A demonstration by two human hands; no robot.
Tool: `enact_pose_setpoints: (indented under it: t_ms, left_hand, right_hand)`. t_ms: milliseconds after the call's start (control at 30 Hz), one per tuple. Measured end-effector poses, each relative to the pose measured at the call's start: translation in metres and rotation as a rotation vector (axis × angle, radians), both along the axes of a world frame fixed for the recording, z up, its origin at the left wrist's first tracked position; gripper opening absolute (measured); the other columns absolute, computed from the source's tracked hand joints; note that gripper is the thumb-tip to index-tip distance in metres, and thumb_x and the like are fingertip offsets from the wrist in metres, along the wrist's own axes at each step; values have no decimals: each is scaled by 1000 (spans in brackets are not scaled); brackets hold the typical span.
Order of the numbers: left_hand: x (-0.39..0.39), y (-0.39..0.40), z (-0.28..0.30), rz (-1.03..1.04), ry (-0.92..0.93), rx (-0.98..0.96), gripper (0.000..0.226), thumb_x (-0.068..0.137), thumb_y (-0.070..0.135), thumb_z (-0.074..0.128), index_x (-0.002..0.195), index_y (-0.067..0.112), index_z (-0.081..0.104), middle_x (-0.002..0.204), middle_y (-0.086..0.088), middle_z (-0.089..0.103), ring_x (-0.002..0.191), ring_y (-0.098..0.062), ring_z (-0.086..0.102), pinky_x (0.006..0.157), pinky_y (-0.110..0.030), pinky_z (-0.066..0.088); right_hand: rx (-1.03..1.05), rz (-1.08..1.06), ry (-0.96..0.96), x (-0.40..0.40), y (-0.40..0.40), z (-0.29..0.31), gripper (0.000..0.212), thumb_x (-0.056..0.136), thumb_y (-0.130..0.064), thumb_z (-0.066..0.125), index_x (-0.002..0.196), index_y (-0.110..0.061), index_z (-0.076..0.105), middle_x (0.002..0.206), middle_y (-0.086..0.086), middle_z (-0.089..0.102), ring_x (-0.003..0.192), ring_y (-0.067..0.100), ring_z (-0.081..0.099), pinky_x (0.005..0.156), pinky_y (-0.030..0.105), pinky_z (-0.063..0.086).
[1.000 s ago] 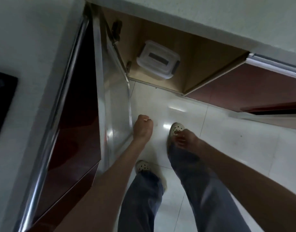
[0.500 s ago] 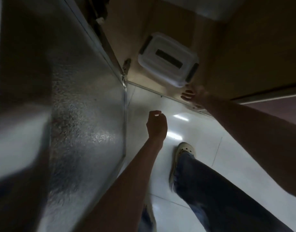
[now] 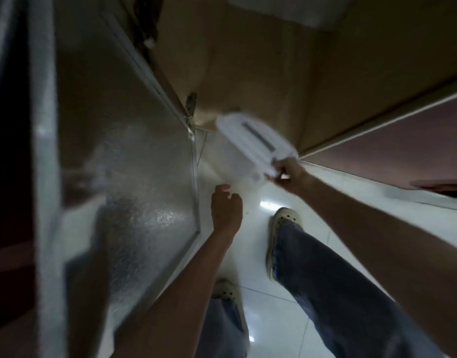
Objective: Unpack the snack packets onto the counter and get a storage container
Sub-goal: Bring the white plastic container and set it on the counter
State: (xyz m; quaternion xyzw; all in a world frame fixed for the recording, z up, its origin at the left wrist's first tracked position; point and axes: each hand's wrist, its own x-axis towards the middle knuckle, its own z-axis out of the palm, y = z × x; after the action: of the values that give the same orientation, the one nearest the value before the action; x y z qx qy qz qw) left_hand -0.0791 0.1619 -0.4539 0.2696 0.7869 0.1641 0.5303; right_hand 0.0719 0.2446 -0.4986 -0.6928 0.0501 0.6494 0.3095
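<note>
Head cam is pointed straight down at the floor in front of a low kitchen cabinet, and everything's pretty motion-blurred. No brand or writing I can read anywhere; the only mark is a dark slot-shaped strip on the lid of the storage container (image 3: 255, 148), too smeared to tell what it is.

Right hand (image 3: 286, 174) has its fingers curled around the near end of that container, pinching the rim by a dark side clip. From the grip, the white translucent plastic box stretches away and to the left, tilted, hanging at the cabinet's opening with its body over the floor.

Left hand (image 3: 226, 208) sits just below and left of the grip, loosely curled with nothing in it, close to the box but not touching it.

Left of both hands is the open cabinet door (image 3: 134, 177), inside face in pebbled, shiny metal sheet with a plain metal frame. Past the grip is the cabinet interior (image 3: 248, 60), light brown wood-look panels. Right of the grip runs a dark red cabinet front (image 3: 390, 151) with a pale edge strip.

Floor (image 3: 274, 319) is glossy white tile with light glare. Blue jeans and cream perforated clogs (image 3: 284, 223) below.
</note>
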Motion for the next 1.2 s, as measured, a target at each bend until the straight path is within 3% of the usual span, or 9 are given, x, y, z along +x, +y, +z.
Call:
enact_pose_setpoints:
  t_ms: [167,233,333,433,533,667,833,1000,1200]
  left_hand:
    - [-25,-28,93,-208,175,45,45,90,8,49,136,6,48,138,-19,46,126,-37,45,104,-45,41]
    - [-37,-42,138,-305,284,55,51,93,18,49,142,11,41,146,-15,38,130,-37,40,107,-45,37]
    - [-39,-54,211,-383,267,52,53,97,29,44,146,13,32,147,-13,38,130,-36,41,105,-43,37]
    - [-19,-61,287,-456,162,121,46,100,35,40,139,12,42,118,-10,55,107,-31,55,83,-32,38]
    - [14,-74,359,-681,169,298,35,99,43,40,123,21,51,95,5,54,91,-23,55,77,-31,36]
    - [84,-99,439,-952,225,538,38,99,50,39,117,20,53,103,1,60,98,-22,59,85,-36,43]
    - [199,-154,492,-1235,157,573,41,99,50,33,110,14,49,111,-20,63,102,-38,59,84,-42,46]
    - [316,-233,513,-1500,94,513,52,99,48,31,122,7,53,123,-25,59,115,-42,52,94,-44,39]
    - [466,-316,553,-1653,-30,656,51,100,46,31,119,6,56,119,-24,62,113,-41,55,93,-43,42]
  right_hand:
    - [-54,8,117,14,-140,114,16,92,3,45,78,-3,51,68,13,50,53,22,55,41,22,51]
    - [-37,-29,77,19,-181,175,7,88,2,56,94,5,57,72,16,63,55,22,64,42,25,55]
    - [11,19,-50,34,-234,258,38,82,-4,69,109,18,55,96,23,64,75,25,65,57,26,60]
    - [126,25,-167,54,-273,341,39,77,-7,75,107,4,53,102,20,65,86,28,68,64,30,61]
    - [199,41,-292,87,-314,410,47,74,-9,75,113,-6,48,107,17,64,95,30,67,74,40,61]
    - [278,30,-351,141,-382,484,64,72,-17,74,126,-21,41,102,9,66,84,22,70,63,28,60]
    - [229,-222,-494,199,-478,544,48,78,-25,63,122,-17,43,105,5,60,88,24,64,58,34,60]
    - [16,-437,-721,248,-574,569,31,92,-39,42,105,-11,45,91,-3,53,75,15,58,40,23,48]
    - [-41,-641,-879,341,-663,594,31,96,-39,36,96,-10,47,87,8,57,66,21,54,52,28,40]
